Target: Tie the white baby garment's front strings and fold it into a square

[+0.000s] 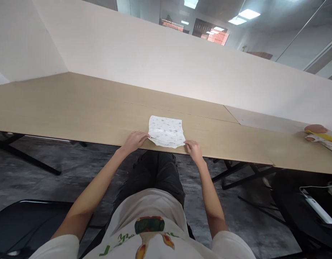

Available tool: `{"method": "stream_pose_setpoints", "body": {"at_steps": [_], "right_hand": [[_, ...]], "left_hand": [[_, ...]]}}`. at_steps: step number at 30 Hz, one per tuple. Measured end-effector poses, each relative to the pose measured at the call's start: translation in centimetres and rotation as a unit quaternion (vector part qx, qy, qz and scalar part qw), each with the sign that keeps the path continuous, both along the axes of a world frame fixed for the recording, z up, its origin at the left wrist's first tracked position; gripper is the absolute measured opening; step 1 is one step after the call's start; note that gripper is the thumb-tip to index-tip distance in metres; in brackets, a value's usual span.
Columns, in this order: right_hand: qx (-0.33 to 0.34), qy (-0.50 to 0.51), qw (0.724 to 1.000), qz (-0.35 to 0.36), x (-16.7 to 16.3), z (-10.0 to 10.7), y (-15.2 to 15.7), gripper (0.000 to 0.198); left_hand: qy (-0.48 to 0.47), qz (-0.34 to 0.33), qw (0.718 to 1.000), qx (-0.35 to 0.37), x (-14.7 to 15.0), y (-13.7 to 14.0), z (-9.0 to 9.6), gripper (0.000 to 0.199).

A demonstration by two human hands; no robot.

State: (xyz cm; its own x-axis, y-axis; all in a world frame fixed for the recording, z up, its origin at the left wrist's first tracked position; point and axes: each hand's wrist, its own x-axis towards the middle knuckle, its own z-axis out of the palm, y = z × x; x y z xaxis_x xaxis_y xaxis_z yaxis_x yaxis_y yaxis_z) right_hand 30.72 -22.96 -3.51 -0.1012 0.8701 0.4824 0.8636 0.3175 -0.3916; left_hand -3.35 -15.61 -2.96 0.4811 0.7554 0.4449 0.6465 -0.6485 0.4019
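Note:
A small white cloth [167, 126] with a fine printed pattern lies at the table's front edge, partly folded over itself. Its near edge is uneven, with a fold line running across. My left hand [136, 140] pinches the cloth's near left corner between thumb and fingers. At the opposite side, my right hand [193, 149] pinches the near right corner. Both forearms reach in from below, and the cloth is stretched out between the two hands.
A long wooden table [95, 104] runs across the view, with a white partition [160, 61] behind it. At the far right rests a doll-like item [321, 135]. A black chair [28, 223] stands at lower left; a white power strip [319, 210] lies on a black seat at right.

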Motion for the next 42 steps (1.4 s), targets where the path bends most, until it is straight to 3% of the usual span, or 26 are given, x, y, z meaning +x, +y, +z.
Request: {"method": "stream_pose_setpoints", "body": {"at_steps": [5,9,15,21,26,30,35,42], "right_hand": [[-0.008,0.013,1.0,-0.007,0.2,3.8,-0.5,0.033],[-0.046,-0.026,0.999,-0.002,0.3,6.9,0.4,0.036],[-0.076,-0.07,0.994,-0.018,0.1,9.5,3.1,0.025],[-0.079,0.037,0.995,-0.047,0.6,10.3,9.7,0.016],[-0.145,0.16,0.966,-0.141,-0.2,7.5,15.5,0.032],[-0.165,0.147,0.955,-0.198,-0.7,3.3,16.4,0.024],[-0.125,0.174,0.959,-0.184,-0.2,0.1,16.2,0.025],[-0.087,0.183,0.97,-0.132,0.2,-1.5,16.6,0.029]], "left_hand": [[-0.028,0.033,0.999,-0.001,0.4,-1.0,3.5,0.035],[-0.064,0.053,0.996,-0.009,0.8,0.6,5.4,0.034],[-0.116,0.051,0.989,-0.07,1.2,4.2,6.2,0.032],[-0.138,0.104,0.98,-0.101,2.0,9.4,6.5,0.029],[-0.108,0.193,0.963,-0.154,3.4,14.0,3.9,0.025],[-0.084,0.218,0.954,-0.19,4.1,14.3,0.7,0.029],[-0.093,0.182,0.968,-0.144,3.9,13.9,-1.1,0.04],[-0.098,0.179,0.969,-0.14,3.4,13.9,-1.6,0.036]]}}
